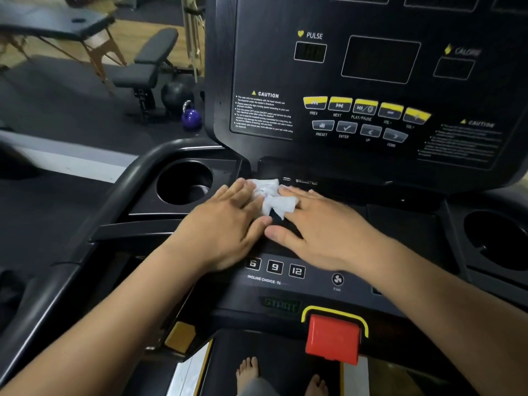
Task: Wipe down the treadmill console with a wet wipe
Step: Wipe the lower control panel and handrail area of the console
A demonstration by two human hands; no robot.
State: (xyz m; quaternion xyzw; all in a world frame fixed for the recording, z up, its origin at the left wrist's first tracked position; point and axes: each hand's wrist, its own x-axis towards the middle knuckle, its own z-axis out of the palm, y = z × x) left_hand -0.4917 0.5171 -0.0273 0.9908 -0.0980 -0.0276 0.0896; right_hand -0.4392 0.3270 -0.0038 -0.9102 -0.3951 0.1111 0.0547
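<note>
The black treadmill console [371, 155] fills the view, with dark displays and yellow buttons on its upright panel. A crumpled white wet wipe [273, 197] lies on the flat shelf just below that panel. My left hand [225, 221] and my right hand [320, 224] lie flat side by side on the shelf, fingers straight. The fingertips of both hands press on the wipe, left hand on its left part, right hand on its right part. My thumbs nearly touch below the wipe.
A round cup holder [184, 181] sits left of my hands, another [497, 238] at the far right. A red safety key [333, 338] sits at the console's near edge. A weight bench [148, 67] and kettlebells [191, 117] stand on the floor beyond.
</note>
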